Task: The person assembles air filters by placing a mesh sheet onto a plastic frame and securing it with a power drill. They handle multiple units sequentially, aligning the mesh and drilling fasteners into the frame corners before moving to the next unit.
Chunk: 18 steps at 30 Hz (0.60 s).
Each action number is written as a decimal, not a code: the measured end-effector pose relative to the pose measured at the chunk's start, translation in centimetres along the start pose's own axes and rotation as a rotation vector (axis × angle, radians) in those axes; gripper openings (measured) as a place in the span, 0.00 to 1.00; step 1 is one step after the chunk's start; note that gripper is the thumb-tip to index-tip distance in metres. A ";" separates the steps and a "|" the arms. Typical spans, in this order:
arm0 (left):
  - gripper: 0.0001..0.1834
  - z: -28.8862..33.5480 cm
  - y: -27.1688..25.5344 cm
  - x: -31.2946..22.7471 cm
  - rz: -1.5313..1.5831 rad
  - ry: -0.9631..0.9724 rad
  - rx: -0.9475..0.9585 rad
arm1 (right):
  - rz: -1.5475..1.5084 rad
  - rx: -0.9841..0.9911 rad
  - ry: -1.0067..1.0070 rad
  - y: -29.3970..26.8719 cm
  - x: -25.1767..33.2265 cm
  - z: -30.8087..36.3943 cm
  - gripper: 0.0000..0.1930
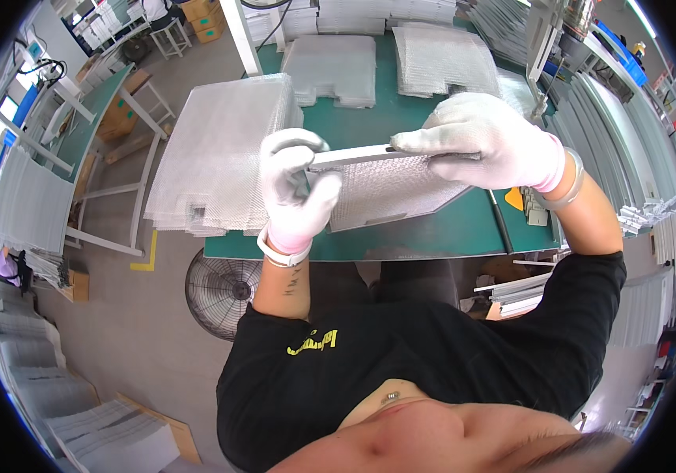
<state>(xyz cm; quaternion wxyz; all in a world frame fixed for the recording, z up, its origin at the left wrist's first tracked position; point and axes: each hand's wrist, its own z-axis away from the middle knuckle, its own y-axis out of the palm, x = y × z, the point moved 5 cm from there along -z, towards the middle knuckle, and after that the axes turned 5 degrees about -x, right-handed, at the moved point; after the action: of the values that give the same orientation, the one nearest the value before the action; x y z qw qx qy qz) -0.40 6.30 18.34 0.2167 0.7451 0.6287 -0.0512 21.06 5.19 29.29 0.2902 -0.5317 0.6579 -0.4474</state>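
Observation:
A silver mesh panel (389, 189) with a pale frame strip (358, 153) along its far edge is held tilted above the green worktable (275, 247). My left hand (295, 185), in a white glove, curls its fingers and thumb around the panel's left end. At the other side, my gloved right hand (492, 146) grips the strip, its thumb and fingers closed near the right end. Part of the panel's right side is hidden behind that hand. A dark stick-like handle (501, 223) and a yellow piece (515, 199) lie on the table below my right wrist.
Mesh sheets are piled in a stack (216, 150) at left, with two more stacks (330, 69) (442, 61) at the back. Long pale metal profiles (614, 150) crowd the right side. A round floor fan (227, 296) stands below the table's front left edge.

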 end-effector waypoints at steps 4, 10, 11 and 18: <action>0.31 0.2 -0.4 0.5 -0.114 0.127 0.153 | 0.296 -0.016 -0.016 -0.1 1.4 0.9 0.24; 0.31 1.2 -1.1 1.3 -0.151 0.017 0.093 | 0.760 -0.622 0.194 -0.2 1.5 12.0 0.22; 0.30 1.4 -1.0 1.7 -0.181 0.010 0.065 | 0.766 -0.740 0.417 1.0 0.3 15.9 0.22; 0.25 -1.4 0.1 2.5 -0.373 -0.013 0.003 | 0.658 -0.133 1.487 16.2 -3.5 36.8 0.20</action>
<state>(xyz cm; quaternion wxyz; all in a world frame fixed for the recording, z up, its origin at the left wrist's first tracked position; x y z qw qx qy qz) -0.09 9.08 18.72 0.2063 0.6155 0.7545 -0.0962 46.47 -1.25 -1.42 -0.1380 0.1088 0.8261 -0.5354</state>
